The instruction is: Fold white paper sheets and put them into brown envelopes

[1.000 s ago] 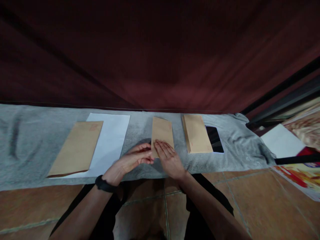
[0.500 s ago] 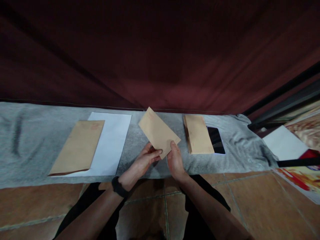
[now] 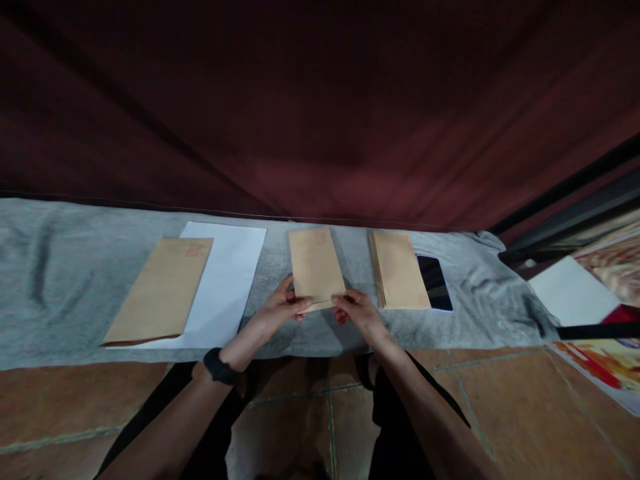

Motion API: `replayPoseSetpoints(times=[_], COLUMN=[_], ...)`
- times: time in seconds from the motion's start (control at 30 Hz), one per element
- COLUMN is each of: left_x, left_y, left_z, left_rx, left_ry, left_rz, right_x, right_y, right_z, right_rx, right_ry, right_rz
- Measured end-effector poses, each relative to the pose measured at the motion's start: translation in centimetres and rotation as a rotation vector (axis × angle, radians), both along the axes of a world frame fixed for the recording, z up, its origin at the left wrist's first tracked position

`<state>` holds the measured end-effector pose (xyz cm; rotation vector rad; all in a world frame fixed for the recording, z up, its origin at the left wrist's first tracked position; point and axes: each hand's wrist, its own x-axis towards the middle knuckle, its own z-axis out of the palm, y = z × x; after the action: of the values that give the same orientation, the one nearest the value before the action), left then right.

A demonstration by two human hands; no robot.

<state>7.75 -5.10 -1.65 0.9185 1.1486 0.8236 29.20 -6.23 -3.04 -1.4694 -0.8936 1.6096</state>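
Observation:
A small brown paper envelope (image 3: pixel 316 263) is held between my two hands, its printed red marks at the far end. My left hand (image 3: pixel 281 305) pinches its near left corner, thumb on top. At the near right corner my right hand (image 3: pixel 357 309) grips it the same way. A fold or flap edge shows along the near end, between the thumbs. To the right lies a stack of brown envelopes (image 3: pixel 401 272). On the left, a larger brown envelope (image 3: pixel 163 287) lies partly over white paper (image 3: pixel 230 277).
A grey cloth (image 3: pixel 45 287) covers the long narrow surface. A dark phone (image 3: pixel 435 283) lies right of the stack. Behind hangs a dark red curtain (image 3: pixel 310 120). At far right are a black bar (image 3: pixel 600 331), a white sheet (image 3: pixel 573 287) and colourful printed sheets (image 3: pixel 610 367).
The envelope has turned from a slant to nearly straight, far end away from me. My right hand has shifted to its near right corner, and my left hand has moved slightly left.

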Motion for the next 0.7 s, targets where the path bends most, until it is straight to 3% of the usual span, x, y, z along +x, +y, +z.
replayPoseSetpoints(times=[0.2, 0.37, 0.57, 0.7], left_x=[-0.1, -0.1, 0.2, 0.3], left_y=[0.2, 0.2, 0.1, 0.0], left_z=[-1.3, -1.6, -1.1, -0.5], left_rx=[0.002, -0.010, -0.006, 0.024], left_ry=[0.099, 0.204, 0.246, 0.343], left_rz=[-0.096, -0.077, -0.045, -0.045], right_x=[0.2, 1.3, 1.2, -0.9], right_y=[-0.8, -1.3, -1.8, -2.7], right_z=[-0.6, -0.8, 0.0, 0.3], right_rx=[0.017, 0.079, 0.444, 0.715], right_ry=[-0.126, -0.252, -1.032, -1.165], right_rz=[0.088, 0.147, 0.149, 0.314])
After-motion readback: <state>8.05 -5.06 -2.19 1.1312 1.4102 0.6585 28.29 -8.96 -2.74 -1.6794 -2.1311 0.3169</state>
